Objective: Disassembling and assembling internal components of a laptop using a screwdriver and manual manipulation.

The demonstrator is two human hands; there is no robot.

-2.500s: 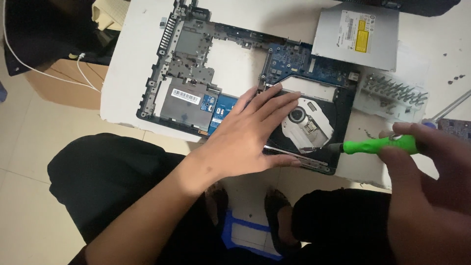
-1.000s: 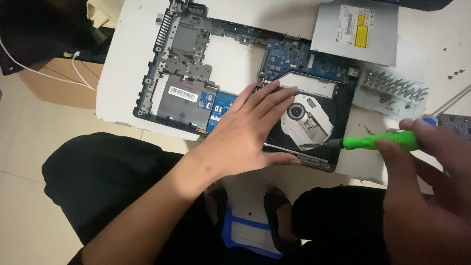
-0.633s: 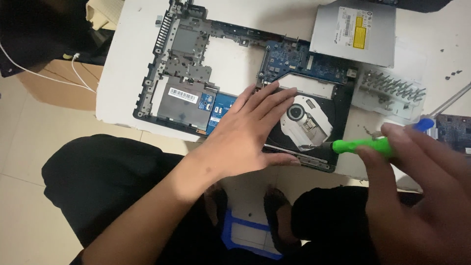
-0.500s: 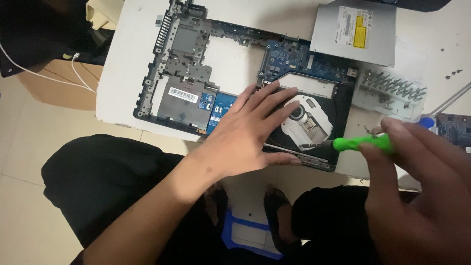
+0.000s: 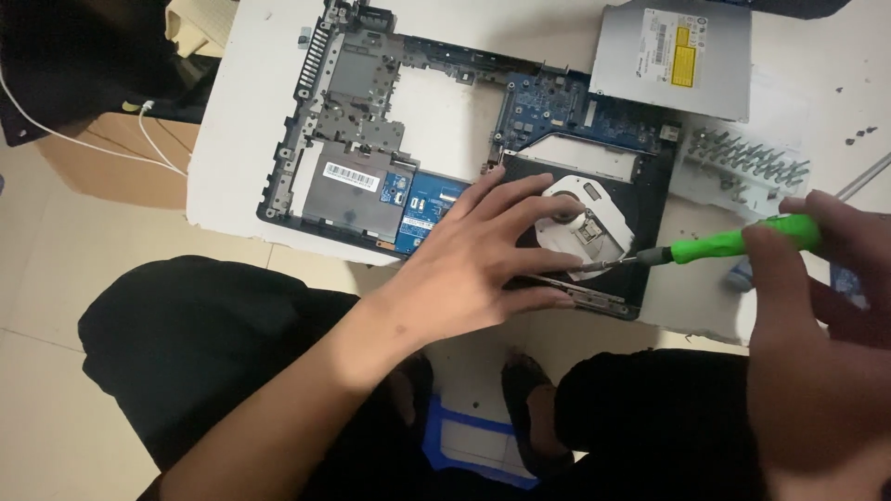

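The green screwdriver [image 5: 738, 243] is clasped in the right hand [image 5: 817, 306], its tip just beyond that grip on the optical drive [image 5: 580, 227]. The drive is pressed flat under the open left hand [image 5: 473, 269]. A slipped tip could likely gouge the drive mechanism if tilted.

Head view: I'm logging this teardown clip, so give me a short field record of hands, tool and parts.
left hand: flat, fingers spread on open optical drive
right hand: grips green-handled screwdriver
screwdriver tip: at the drive's mechanism
laptop base: stripped, blue circuit boards exposed
second optical drive: closed, lying behind
surface: white table
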